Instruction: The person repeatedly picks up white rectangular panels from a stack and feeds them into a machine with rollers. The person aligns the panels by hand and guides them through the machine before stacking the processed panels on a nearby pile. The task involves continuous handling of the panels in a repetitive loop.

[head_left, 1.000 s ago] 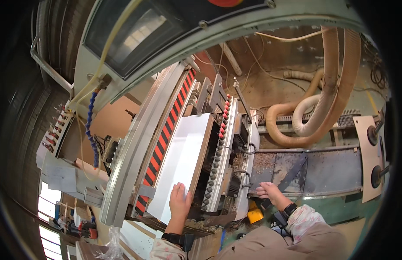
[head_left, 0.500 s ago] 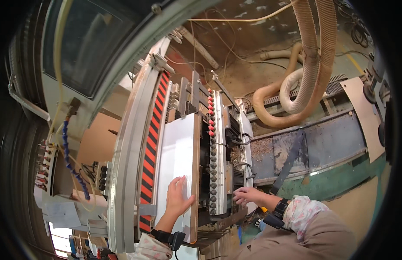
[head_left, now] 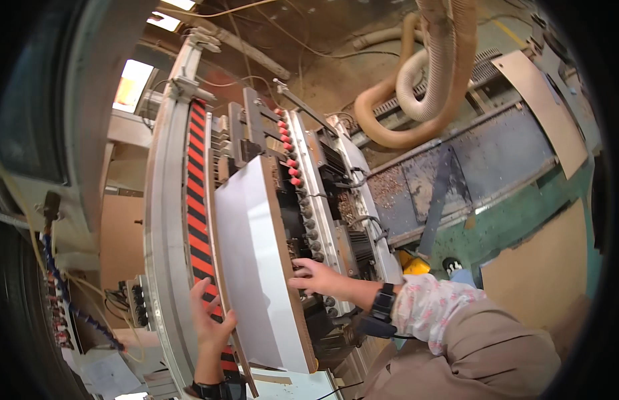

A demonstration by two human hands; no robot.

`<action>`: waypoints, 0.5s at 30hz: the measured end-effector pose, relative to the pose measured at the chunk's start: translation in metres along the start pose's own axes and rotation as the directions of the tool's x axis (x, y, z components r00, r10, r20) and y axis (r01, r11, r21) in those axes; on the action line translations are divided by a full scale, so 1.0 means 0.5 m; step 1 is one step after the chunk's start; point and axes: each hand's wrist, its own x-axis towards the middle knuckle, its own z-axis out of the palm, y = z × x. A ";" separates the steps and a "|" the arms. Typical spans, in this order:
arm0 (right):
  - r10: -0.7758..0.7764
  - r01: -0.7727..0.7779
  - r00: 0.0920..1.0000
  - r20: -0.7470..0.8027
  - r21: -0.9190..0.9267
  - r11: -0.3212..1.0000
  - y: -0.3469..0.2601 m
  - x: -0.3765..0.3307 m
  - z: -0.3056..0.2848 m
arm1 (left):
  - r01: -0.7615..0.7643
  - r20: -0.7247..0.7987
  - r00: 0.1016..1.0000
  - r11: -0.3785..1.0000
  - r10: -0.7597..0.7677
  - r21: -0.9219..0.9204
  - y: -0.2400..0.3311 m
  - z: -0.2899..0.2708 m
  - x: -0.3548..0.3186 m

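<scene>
A long white panel (head_left: pixel 251 260) with brown edges lies lengthwise on the machine, its near end toward me. My left hand (head_left: pixel 211 319) is beside the panel's left edge, over the red-and-black striped strip (head_left: pixel 197 200). Its fingers are spread, with the thumb apart and close to that edge. My right hand (head_left: pixel 314 279) comes in from the right, and its fingertips meet the panel's brown right edge. Those fingers are slightly bent and apart, not wrapped round the panel. Whether the left thumb touches the panel, I cannot tell.
Right of the panel runs a rail with red and dark knobs (head_left: pixel 289 160). Beyond it, wood chips (head_left: pixel 387 190) lie on a grey metal bed (head_left: pixel 506 150). Thick ribbed hoses (head_left: pixel 449 73) hang at the back. A blue coiled hose (head_left: pixel 76 303) hangs at the left.
My left hand has moved left off the panel's white face to its left edge. My right hand has come left onto the right edge. The view has shifted, and the panel looks wider.
</scene>
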 end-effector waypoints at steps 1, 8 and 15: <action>0.004 -0.004 1.000 -0.007 -0.001 1.000 -0.007 0.005 0.014 | 0.015 -0.011 1.000 1.000 -0.014 0.008 -0.003 -0.002 -0.005; -0.099 0.099 0.995 -0.008 0.173 0.980 -0.017 0.020 0.032 | -0.203 0.125 0.976 0.951 0.177 0.232 0.035 0.034 -0.001; -0.144 0.147 0.952 -0.272 -0.011 0.989 -0.002 0.033 0.050 | -0.391 0.302 0.915 0.766 0.266 0.511 0.039 0.095 -0.010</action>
